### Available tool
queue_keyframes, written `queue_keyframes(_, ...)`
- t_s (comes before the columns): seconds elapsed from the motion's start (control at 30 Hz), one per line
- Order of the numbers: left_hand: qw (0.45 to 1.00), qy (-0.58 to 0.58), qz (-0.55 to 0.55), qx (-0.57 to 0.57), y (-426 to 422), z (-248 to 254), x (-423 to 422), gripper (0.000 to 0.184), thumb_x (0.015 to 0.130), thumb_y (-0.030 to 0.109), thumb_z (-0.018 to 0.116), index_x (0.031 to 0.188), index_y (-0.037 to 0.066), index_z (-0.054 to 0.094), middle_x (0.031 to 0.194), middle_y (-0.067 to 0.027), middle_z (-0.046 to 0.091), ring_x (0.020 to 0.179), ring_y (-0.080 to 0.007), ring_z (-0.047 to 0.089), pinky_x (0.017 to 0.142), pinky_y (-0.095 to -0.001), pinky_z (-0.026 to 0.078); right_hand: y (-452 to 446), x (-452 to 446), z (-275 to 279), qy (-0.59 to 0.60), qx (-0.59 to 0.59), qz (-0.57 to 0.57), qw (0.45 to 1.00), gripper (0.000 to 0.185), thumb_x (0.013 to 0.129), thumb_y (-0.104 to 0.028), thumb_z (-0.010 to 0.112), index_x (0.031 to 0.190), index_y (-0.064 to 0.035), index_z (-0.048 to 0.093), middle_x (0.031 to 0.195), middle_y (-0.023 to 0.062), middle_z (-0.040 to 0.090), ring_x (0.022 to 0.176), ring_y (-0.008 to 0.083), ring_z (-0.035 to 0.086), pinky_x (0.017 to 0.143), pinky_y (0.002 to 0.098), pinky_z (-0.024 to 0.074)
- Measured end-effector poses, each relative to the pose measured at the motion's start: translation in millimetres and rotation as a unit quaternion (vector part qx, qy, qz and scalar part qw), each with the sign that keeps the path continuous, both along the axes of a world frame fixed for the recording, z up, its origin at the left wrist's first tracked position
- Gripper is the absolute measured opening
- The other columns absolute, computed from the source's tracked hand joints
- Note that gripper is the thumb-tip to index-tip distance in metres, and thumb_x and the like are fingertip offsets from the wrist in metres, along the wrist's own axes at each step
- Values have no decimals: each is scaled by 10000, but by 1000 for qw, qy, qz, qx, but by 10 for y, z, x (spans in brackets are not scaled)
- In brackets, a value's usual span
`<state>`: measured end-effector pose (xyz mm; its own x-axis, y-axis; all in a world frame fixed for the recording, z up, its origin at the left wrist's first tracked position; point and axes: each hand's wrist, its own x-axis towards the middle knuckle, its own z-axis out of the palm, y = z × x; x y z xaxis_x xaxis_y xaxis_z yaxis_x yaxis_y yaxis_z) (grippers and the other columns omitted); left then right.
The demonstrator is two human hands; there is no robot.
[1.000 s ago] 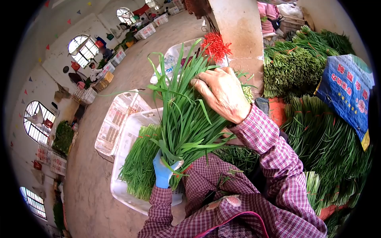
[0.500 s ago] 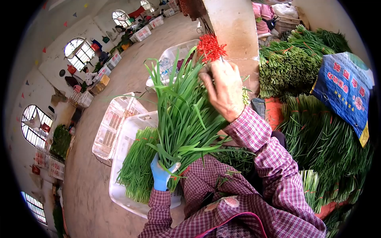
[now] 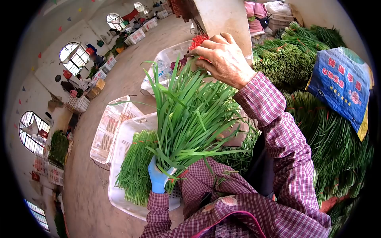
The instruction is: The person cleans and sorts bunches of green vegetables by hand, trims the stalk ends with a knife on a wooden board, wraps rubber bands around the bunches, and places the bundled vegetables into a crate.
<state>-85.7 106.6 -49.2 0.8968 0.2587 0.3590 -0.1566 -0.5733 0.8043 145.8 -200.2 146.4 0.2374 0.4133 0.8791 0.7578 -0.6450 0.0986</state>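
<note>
My left hand (image 3: 159, 177), in a blue glove, is wrapped round the base of a large bunch of long green leaves (image 3: 186, 115). The leaves fan upward over my lap. My bare right hand (image 3: 222, 57) is at the upper tips of the bunch, its fingers bent together in front of the red ties (image 3: 198, 41); what its fingertips hold is hidden. Left of my gloved hand, tied green bundles (image 3: 137, 170) lie in a white plastic crate (image 3: 115, 190).
An empty-looking pale crate (image 3: 109, 137) stands left of the white one. Another white basket (image 3: 149, 85) holds plastic bottles. Stacked green bundles (image 3: 329, 146) and a blue printed sack (image 3: 337, 83) are at the right, beside a pillar (image 3: 224, 20). People sit far back left.
My right hand has risen from the leaves to the hanging red ties and now covers part of them. My left hand keeps its hold on the bunch. The view has shifted slightly.
</note>
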Motion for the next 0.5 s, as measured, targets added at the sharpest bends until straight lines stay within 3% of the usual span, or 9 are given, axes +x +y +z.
queue_keyframes(0.03, 1000, 1, 0, 0, 8, -12, 1, 693, 591, 117, 857, 1185, -49, 541, 1061, -117, 652, 898, -195, 635, 806, -323, 528, -4, -5, -2, 9, -19, -14, 1000, 186, 828, -284, 657, 934, -132, 675, 829, 11, 625, 937, 208, 567, 924, 406, 376)
queue_keyframes(0.1, 999, 4, 21, 36, 40, -42, 3, 784, 576, 279, 875, 1183, -78, 532, 995, -176, 658, 873, -276, 663, 765, -373, 534, 21, 3, -31, 9, -11, -9, 1000, 174, 830, -281, 654, 907, -126, 675, 828, 13, 628, 925, 209, 569, 915, 399, 381)
queue_keyframes(0.27, 999, 10, 22, 26, -17, 28, -6, 771, 570, 278, 879, 1166, -74, 538, 997, -177, 658, 878, -273, 662, 769, -372, 533, 72, 23, -127, 6, 49, 7, 999, 165, 845, -276, 634, 876, -118, 670, 837, 28, 640, 882, 212, 579, 887, 384, 397)
queue_keyframes(0.33, 1000, 3, 23, 14, -42, 48, -9, 761, 569, 275, 880, 1156, -72, 541, 996, -176, 658, 872, -271, 662, 767, -372, 532, 85, 45, -162, 66, 127, -3, 990, 182, 866, -283, 613, 900, -120, 687, 837, 25, 658, 841, 190, 587, 892, 385, 404)
queue_keyframes(0.4, 1000, -1, 20, -5, -66, 72, -22, 726, 576, 260, 877, 1133, -69, 546, 979, -168, 661, 855, -258, 657, 758, -365, 530, -10, 105, -110, 162, 248, -1, 955, 261, 909, -327, 578, 898, -109, 722, 800, 40, 703, 713, 155, 628, 740, 348, 509)
queue_keyframes(0.47, 1000, 4, 26, 10, -26, 50, -46, 710, 581, 249, 875, 1126, -68, 547, 978, -165, 660, 851, -251, 652, 759, -360, 528, -116, 262, -136, 211, 408, 117, 881, 282, 923, -328, 571, 925, -96, 731, 840, 71, 722, 729, 150, 664, 685, 309, 534)
queue_keyframes(0.5, 999, 6, 28, 26, -6, 39, -50, 694, 586, 238, 873, 1119, -68, 549, 976, -161, 659, 846, -245, 647, 760, -356, 526, -189, 221, -137, 218, 422, 146, 868, 283, 932, -314, 573, 980, -83, 729, 873, 79, 728, 776, 142, 677, 710, 276, 531)
